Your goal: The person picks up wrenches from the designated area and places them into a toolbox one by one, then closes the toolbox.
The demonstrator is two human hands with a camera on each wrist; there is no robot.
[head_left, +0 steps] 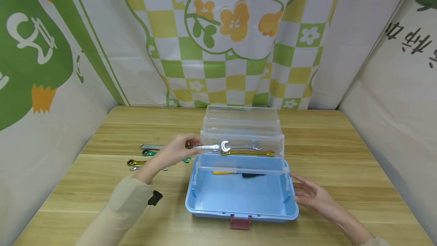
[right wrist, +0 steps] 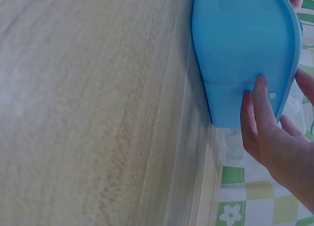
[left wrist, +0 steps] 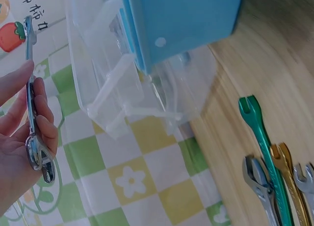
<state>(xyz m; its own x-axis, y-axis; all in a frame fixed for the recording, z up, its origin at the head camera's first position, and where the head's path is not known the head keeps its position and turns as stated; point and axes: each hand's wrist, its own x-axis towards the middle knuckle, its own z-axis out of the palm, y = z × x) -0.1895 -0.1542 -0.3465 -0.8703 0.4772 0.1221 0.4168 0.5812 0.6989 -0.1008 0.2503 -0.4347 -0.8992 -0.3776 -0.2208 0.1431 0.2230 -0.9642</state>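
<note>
My left hand [head_left: 177,150] grips a silver wrench [head_left: 209,147] by its shaft, over the left end of the clear plastic tray [head_left: 283,153]. The wrench's open jaw points right; in the left wrist view the wrench [left wrist: 29,98] crosses my curled fingers. On the tray lie a gold wrench [head_left: 247,153] and another silver wrench [head_left: 244,147]. Below it the light blue toolbox [head_left: 239,200] stands with its lid raised. My right hand [head_left: 315,196] touches the toolbox's right side with extended fingertips, and its thumb is near the rim.
Left of the toolbox, several wrenches lie on the wooden table [head_left: 102,185], among them a green wrench [head_left: 148,152] and a gold wrench [head_left: 134,162]. Inside the toolbox are a yellow handle [head_left: 223,172] and a black piece [head_left: 252,175]. A maroon latch [head_left: 240,222] hangs in front.
</note>
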